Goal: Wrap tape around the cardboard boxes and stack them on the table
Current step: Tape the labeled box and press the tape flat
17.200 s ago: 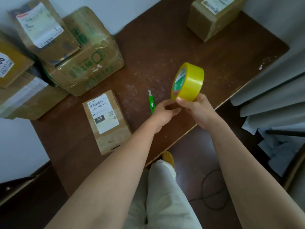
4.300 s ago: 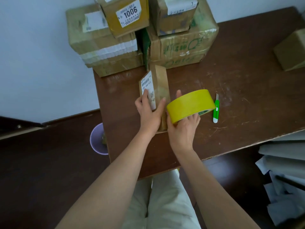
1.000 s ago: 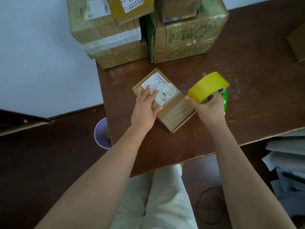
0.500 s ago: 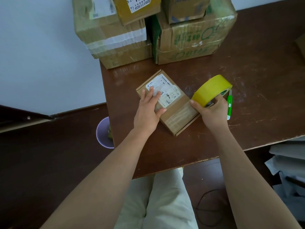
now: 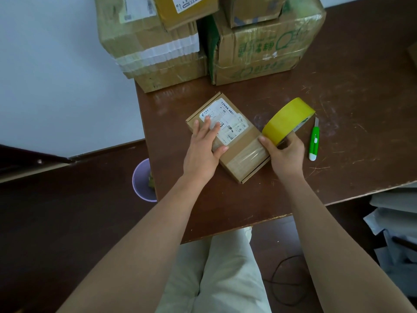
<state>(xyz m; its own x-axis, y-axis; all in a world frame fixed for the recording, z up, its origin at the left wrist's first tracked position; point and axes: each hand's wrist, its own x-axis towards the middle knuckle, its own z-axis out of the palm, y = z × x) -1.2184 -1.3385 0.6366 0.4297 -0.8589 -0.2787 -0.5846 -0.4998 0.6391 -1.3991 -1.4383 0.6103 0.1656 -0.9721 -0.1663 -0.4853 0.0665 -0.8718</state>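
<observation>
Taping is underway — the left hand (image 5: 204, 152) presses flat on the box (image 5: 228, 137) lying on the table (image 5: 352, 105), the right hand (image 5: 285, 154) grips the roll (image 5: 287, 120) at its edge — next, likely cutting with the knife (image 5: 314, 141).

Cardboard boxes: five fully or largely in view, namely one small flat box (image 5: 228, 137) at the table's middle and four in the stack at the back: (image 5: 155, 53), (image 5: 266, 48), (image 5: 185, 10), (image 5: 252, 7). A brown corner (image 5: 413, 55) at the right edge is possibly a sixth. Tape rolls (image 5: 287, 120): one. Green cutters (image 5: 314, 141): one. Purple bins (image 5: 144, 180): one. Hands: two, left (image 5: 202, 152) and right (image 5: 285, 154).
</observation>
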